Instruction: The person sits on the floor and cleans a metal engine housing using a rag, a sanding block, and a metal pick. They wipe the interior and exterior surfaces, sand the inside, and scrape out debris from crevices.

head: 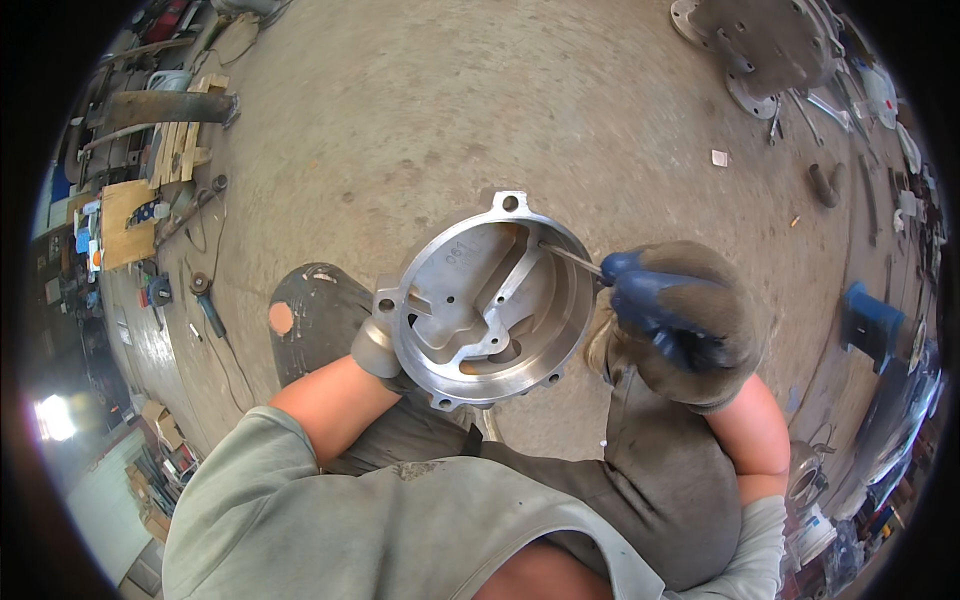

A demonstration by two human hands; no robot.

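Note:
A round cast-metal housing [471,291] with bolt lugs and raised inner ribs is held up in front of me, its hollow side facing the camera. My left hand [377,351], gloved and partly hidden behind the rim, supports it at the lower left. Gloved in grey and blue, my right hand [675,319] grips a thin metal rod-like tool [574,260], probably a screwdriver; its handle is covered by the fingers. The tool crosses the housing's right rim, and its tip is at the inner wall near the upper end of a rib.
An angle grinder [210,307] with a cord lies on the floor at left, near wooden slats [174,154] and a large pipe [169,107]. At upper right are a flanged metal casting [772,41] and wrenches [829,112]. A blue metal part [872,324] stands at right.

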